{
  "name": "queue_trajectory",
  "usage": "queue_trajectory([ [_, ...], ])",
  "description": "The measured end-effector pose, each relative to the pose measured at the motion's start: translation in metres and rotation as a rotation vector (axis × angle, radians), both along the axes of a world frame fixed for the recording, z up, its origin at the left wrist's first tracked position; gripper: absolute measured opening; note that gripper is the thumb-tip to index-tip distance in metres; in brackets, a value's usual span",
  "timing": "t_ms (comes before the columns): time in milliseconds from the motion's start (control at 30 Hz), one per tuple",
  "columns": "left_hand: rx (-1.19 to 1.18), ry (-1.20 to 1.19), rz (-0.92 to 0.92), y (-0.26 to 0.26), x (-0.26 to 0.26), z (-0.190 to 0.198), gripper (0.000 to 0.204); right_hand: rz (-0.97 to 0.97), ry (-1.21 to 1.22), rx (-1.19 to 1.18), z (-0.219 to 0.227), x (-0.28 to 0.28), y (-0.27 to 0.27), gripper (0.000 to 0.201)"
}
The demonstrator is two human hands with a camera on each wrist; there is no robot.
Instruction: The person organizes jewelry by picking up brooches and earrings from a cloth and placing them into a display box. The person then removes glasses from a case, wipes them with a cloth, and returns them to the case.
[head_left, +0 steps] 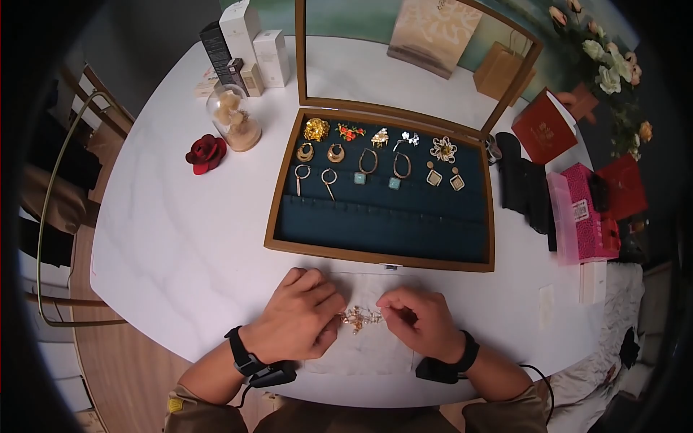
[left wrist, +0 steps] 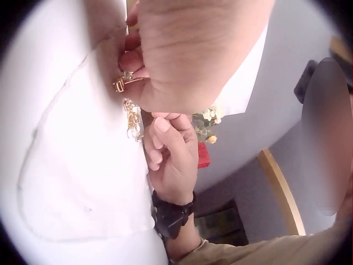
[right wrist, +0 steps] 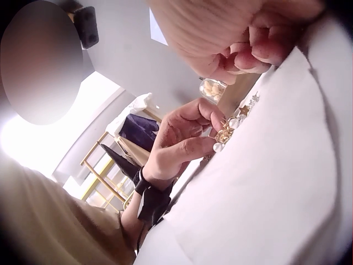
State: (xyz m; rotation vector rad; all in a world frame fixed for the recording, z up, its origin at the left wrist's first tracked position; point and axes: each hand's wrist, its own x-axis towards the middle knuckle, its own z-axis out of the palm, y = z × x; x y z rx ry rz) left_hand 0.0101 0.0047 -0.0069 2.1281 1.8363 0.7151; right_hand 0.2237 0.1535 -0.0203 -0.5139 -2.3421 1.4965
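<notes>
A gold chain with charms and pearls [head_left: 357, 318] lies over a white cloth [head_left: 361, 357] in front of the jewelry case. My left hand [head_left: 296, 314] pinches its left end between thumb and fingers; the right wrist view shows that grip on a round gold charm [right wrist: 224, 136] beside white pearls and a star. At the other end, my right hand [head_left: 422, 321] has thumb and forefinger together on the chain, the other fingers curled in. In the left wrist view, a gold piece [left wrist: 119, 85] sticks out at the left fingertips.
An open wooden jewelry case [head_left: 382, 263] stands just beyond the hands, with brooches and earrings on dark teal lining. A red fabric rose [head_left: 206, 154], a glass dome [head_left: 237, 119] and cosmetic boxes [head_left: 242, 32] are at left. Pink box [head_left: 581, 209] and black cases [head_left: 521, 180] stand at right.
</notes>
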Motion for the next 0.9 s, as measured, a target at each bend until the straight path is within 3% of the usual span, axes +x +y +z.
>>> queue_trajectory([
  [333, 0.095, -0.026, 0.028, 0.003, 0.003, -0.006, 0.011, 0.049, -0.009, 0.034, -0.001, 0.0, 0.003, 0.018],
  [467, 0.061, -0.073, -0.008, 0.001, 0.002, -0.003, 0.018, 0.124, -0.016, 0.177, 0.003, -0.004, 0.0, 0.021],
  [533, 0.037, -0.102, -0.035, 0.002, 0.003, 0.001, 0.021, 0.189, 0.02, 0.392, 0.0, -0.004, -0.002, 0.023],
  [700, 0.037, -0.088, -0.012, 0.001, 0.012, 0.001, 0.039, 0.204, 0.059, 0.465, -0.002, -0.004, -0.005, 0.023],
  [900, 0.035, -0.079, 0.003, 0.003, 0.011, 0.002, 0.038, 0.206, 0.022, 0.486, -0.006, -0.004, -0.007, 0.016],
])
